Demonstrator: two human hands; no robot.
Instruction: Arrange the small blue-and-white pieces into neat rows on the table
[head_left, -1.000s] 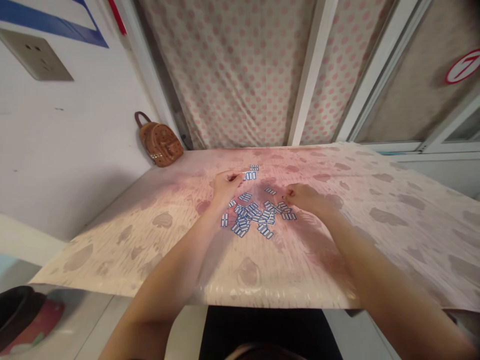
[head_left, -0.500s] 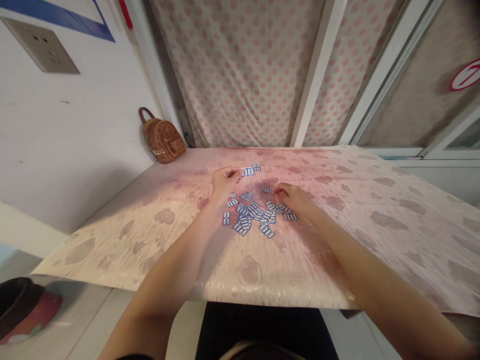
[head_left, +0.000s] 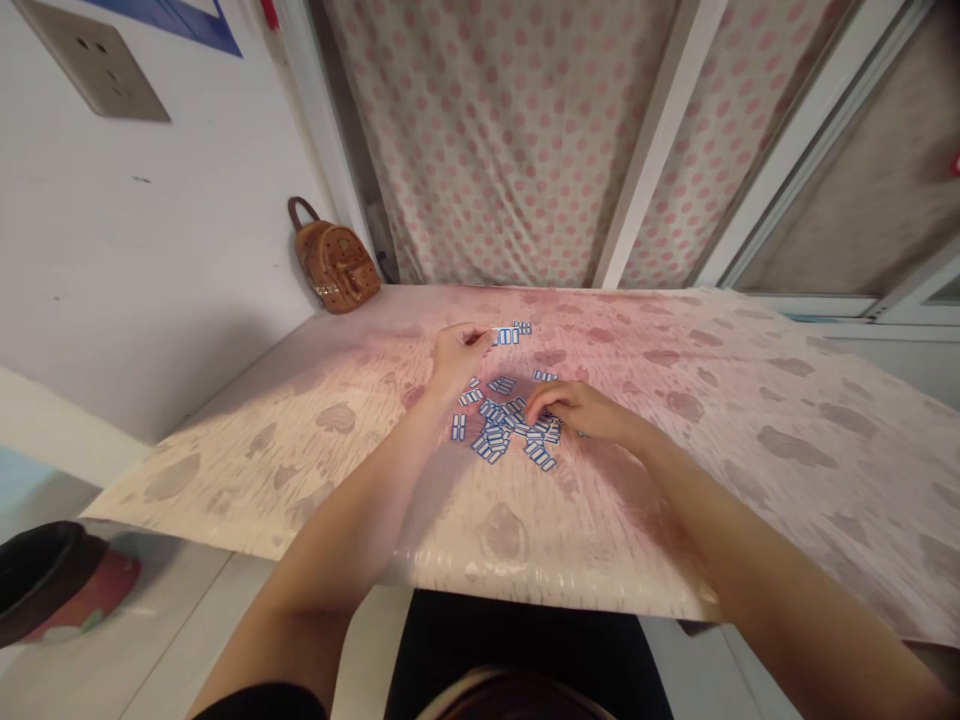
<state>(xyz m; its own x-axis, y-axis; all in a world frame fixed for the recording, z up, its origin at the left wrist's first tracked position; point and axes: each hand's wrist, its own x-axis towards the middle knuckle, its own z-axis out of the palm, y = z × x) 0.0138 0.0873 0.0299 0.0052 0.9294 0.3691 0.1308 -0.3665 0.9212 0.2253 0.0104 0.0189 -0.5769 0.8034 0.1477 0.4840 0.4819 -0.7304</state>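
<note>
Some blue-and-white card (head_left: 509, 337) pokes from the left hand's (head_left: 455, 355) pinch at three o'clock; the right hand (head_left: 574, 408) bends over a scattered pile (head_left: 493, 438), mostly toward nine o'clock, whether gripping anything I can't tell.

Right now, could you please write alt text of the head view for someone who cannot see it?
A person's left hand holds at least one blue-and-white piece above a patterned tablecloth, while the right hand is at a scattered pile of similar pieces. A small brown bag stands at its far left corner, beside the white wall.
</note>
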